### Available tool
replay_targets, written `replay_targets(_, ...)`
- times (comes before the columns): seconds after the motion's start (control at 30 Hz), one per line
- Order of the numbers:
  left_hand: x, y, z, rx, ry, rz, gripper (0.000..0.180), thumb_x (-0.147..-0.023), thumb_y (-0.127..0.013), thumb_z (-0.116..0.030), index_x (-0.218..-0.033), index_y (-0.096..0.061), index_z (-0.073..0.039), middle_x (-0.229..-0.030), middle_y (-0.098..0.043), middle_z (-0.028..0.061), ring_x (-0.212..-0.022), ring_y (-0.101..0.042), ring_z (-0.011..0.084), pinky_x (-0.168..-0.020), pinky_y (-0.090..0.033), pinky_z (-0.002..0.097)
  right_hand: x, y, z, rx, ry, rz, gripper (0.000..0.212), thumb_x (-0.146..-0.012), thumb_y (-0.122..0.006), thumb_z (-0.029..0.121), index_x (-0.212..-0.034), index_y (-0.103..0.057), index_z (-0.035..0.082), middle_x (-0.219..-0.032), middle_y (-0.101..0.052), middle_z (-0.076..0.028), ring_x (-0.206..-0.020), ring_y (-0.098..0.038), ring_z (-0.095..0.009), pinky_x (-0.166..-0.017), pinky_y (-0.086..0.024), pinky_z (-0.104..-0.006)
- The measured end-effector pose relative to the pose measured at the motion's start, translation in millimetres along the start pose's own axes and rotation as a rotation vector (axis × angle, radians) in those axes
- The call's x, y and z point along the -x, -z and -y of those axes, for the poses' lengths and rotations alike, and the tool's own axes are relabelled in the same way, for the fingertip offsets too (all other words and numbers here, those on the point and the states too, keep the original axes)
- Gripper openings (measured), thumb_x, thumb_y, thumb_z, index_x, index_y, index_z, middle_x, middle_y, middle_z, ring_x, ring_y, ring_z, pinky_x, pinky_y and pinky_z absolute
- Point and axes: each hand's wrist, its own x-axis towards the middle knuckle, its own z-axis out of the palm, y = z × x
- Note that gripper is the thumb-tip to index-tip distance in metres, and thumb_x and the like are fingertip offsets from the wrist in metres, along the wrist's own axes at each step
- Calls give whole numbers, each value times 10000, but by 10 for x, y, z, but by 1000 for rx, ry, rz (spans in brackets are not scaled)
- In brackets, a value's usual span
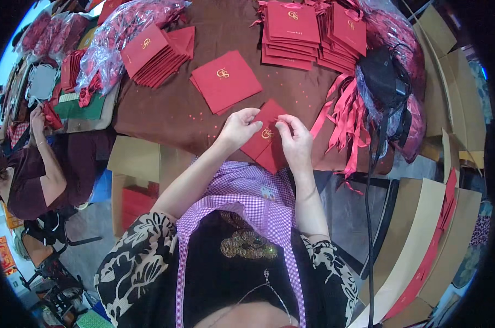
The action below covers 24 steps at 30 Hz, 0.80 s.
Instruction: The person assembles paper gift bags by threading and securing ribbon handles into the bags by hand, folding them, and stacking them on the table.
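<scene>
Over the table's near edge, both my hands hold a flat red paper bag point(257, 148) with a gold emblem, turned cornerwise. My left hand point(240, 130) is closed on its left edge, thumb toward the middle. Thumb and forefinger of my right hand point(296, 145) pinch at its upper right edge; anything small between those fingertips is hidden. Just beyond lies a short stack of flat red bags point(225, 82) with the same emblem. Loose red ribbons point(348, 117) hang over the table edge to the right of my right hand.
Brown cloth point(165, 117) with small red dots covers the table. Further off are a fanned red stack point(154, 57) and ribboned bag piles point(291, 35). A black cable point(369, 218) hangs at right beside cardboard boxes point(411, 229). At left, a co-worker point(37, 169) handles something red.
</scene>
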Motion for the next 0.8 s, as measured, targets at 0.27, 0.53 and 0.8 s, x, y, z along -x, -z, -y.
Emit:
replay_targets(0.27, 50, -28, -60, 109, -41, 6, 375, -858, -614, -14, -1215, -524, 60, -1122, -628, 120, -992, -605, 149, -881, -487, 266, -58, -98, 35, 328, 216, -7, 71, -814, -636, 82, -864, -632, 32, -810, -622, -106, -754, -615, -298, -685, -481, -387)
replay_targets(0.53, 67, -25, -3, 12, -6, 15, 445, -829, -644, -75, -1240, -526, 48, -1207, -596, 210, -1162, -556, 267, -978, -446, 333, -86, -148, 12, 398, 271, 26, 91, -801, -639, 99, -777, -580, 34, -753, -600, -111, -717, -600, -305, -676, -472, -414)
replay_targets(0.8, 119, -110, -6, -2, -111, -77, 406, -820, -641, -75, -1198, -561, 49, -1132, -637, 203, -1069, -614, 245, -919, -483, 317, -135, -98, 47, 454, 305, 88, 102, -776, -635, 84, -743, -553, 33, -730, -585, -119, -703, -594, -307, -668, -473, -420)
